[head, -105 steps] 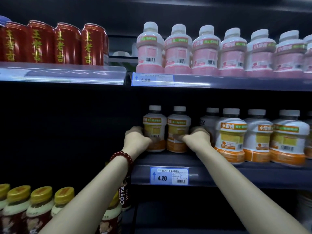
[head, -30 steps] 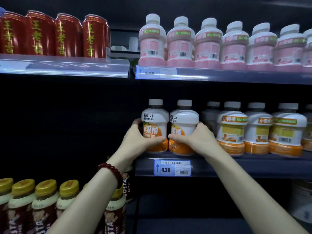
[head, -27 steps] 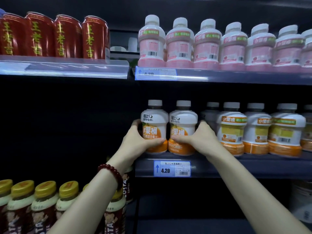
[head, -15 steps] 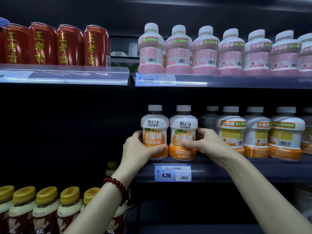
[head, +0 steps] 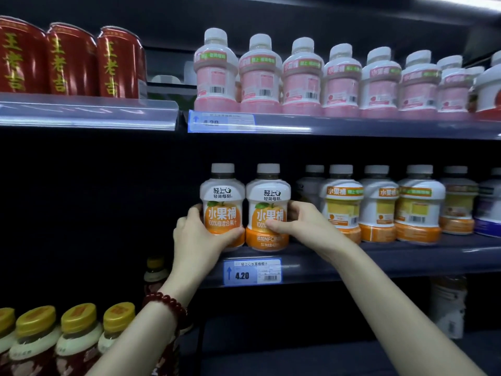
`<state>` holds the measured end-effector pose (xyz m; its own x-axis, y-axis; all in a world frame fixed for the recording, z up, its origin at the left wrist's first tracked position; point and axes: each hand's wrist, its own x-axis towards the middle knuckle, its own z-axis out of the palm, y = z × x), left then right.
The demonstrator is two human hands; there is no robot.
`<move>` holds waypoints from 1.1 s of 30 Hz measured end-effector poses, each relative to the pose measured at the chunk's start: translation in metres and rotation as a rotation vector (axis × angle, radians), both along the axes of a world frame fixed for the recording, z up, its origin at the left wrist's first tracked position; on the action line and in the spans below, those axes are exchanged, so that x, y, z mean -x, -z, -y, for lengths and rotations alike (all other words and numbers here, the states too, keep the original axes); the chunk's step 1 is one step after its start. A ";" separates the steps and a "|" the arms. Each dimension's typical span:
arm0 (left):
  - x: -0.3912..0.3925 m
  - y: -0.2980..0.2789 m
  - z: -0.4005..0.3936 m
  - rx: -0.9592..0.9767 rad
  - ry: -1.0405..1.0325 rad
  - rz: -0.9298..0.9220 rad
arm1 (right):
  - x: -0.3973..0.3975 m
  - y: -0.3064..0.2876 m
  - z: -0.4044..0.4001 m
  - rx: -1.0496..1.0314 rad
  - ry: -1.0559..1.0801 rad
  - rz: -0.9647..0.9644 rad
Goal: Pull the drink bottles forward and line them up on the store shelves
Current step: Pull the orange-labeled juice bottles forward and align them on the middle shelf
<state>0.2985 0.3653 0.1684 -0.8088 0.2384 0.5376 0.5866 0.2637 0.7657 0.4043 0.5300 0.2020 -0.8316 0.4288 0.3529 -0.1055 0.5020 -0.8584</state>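
Middle shelf [head: 406, 260], front edge: two orange juice bottles stand upright, side by side and touching, labels facing out. The left hand [head: 198, 240] is curled round the left orange juice bottle [head: 222, 207], thumb across its lower front; label reads 轻上, 轻简每刻, 小果桶, 100%橙混合果汁. The right hand [head: 303, 226] is curled round the right orange juice bottle [head: 268, 210], thumb over part of the same label; its orange band is only partly legible, "NFC" readable. To the right of the right hand, a row of orange-banded bottles [head: 379, 204] shows back labels and barcodes, 小果桶 on the neck bands. Above the hands, pink-labelled bottles [head: 301, 80] line the upper shelf; above and left, red cans [head: 70, 61] marked 王老吉. Below the left forearm, yellow-capped bottles [head: 78, 337]. Directly beneath the held bottles, a price tag [head: 252, 272] reads 4.20. A red bead bracelet [head: 168, 301] circles the left wrist.
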 end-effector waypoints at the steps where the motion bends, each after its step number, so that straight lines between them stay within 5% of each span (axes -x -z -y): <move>1: -0.006 0.000 -0.001 -0.014 -0.016 -0.027 | 0.000 0.001 0.001 -0.031 0.024 -0.005; 7: -0.048 0.004 -0.016 -0.174 -0.117 -0.479 | -0.014 0.010 0.009 -0.173 0.154 -0.095; 11: -0.068 0.003 -0.032 -0.189 -0.004 -0.603 | -0.037 0.016 0.000 -0.144 0.245 -0.151; 19: -0.092 0.010 -0.098 -0.026 0.246 -0.556 | -0.081 0.016 -0.052 -0.134 0.322 -0.288; 28: -0.108 -0.005 -0.160 0.015 0.093 -0.334 | -0.097 0.019 -0.093 -0.330 0.388 -0.219; 33: -0.112 -0.007 -0.163 0.028 0.089 -0.281 | -0.093 0.021 -0.090 -0.260 0.347 -0.243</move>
